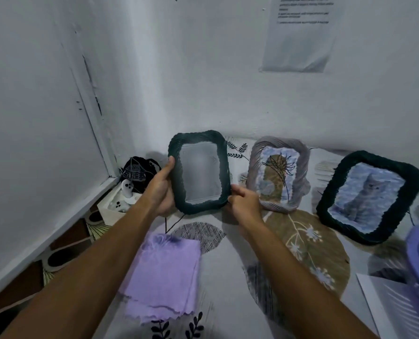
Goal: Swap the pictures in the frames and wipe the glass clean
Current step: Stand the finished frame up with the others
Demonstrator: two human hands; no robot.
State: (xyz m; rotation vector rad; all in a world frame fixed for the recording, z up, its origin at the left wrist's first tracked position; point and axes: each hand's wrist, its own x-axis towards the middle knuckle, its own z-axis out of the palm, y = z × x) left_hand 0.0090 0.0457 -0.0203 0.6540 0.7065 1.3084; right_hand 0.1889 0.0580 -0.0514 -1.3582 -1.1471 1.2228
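Left grip [160, 189] holding frame [198, 172], picture blurred

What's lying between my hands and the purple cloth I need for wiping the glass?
Nothing visible. The purple cloth lies flat on the patterned bedsheet, between your forearms and nearer you than the dark empty frame that the left hand grips. The right hand sits at its lower corner.

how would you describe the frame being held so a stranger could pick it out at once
Three picture frames stand in a row on the patterned cloth below the white wall. The held frame is the leftmost, nearest the corner, gripped by the left hand and right hand. Unlike the grey frame and the other dark frame, it shows no picture, only blank glass.
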